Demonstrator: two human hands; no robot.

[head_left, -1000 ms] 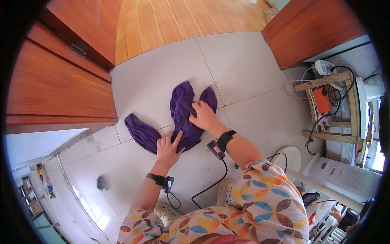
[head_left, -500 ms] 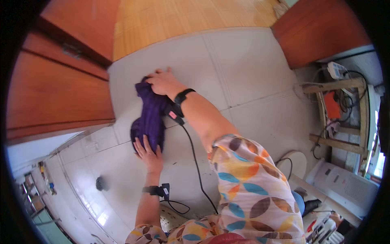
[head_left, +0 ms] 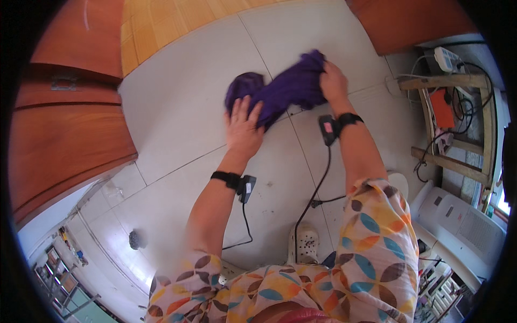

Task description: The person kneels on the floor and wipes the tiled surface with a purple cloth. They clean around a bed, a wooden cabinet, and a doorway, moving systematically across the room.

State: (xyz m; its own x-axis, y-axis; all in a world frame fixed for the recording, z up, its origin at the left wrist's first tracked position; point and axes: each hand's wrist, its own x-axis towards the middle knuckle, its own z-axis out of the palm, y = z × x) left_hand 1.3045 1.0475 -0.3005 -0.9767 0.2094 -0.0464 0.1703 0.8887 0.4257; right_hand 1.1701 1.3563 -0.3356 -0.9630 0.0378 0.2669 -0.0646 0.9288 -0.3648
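Note:
A crumpled dark purple cloth (head_left: 293, 86) lies spread across the pale tiled floor in front of me, one end folded into a rounded lump on the left. Flat on its near left part rests my left hand (head_left: 245, 129), fingers stretched and spread. At the cloth's right end my right hand (head_left: 335, 86) is closed on the edge, its fingertips partly hidden and a little blurred. Each wrist wears a black band with a small dark box, and a cable runs from each.
Reddish-brown wooden cabinets (head_left: 72, 129) stand at left, with another wooden panel (head_left: 414, 21) at far right. Wood flooring (head_left: 161, 27) begins beyond the tiles. A wooden stool frame (head_left: 452, 83) holds a power strip (head_left: 448, 59) and cables. My clog (head_left: 306, 245) is near; a dark scrubber-like lump (head_left: 136, 239) lies left.
Both hands and the purple cloth have swept to the right over the tiles. The cloth, stretched near to far before, now runs more left to right. My view has shifted too.

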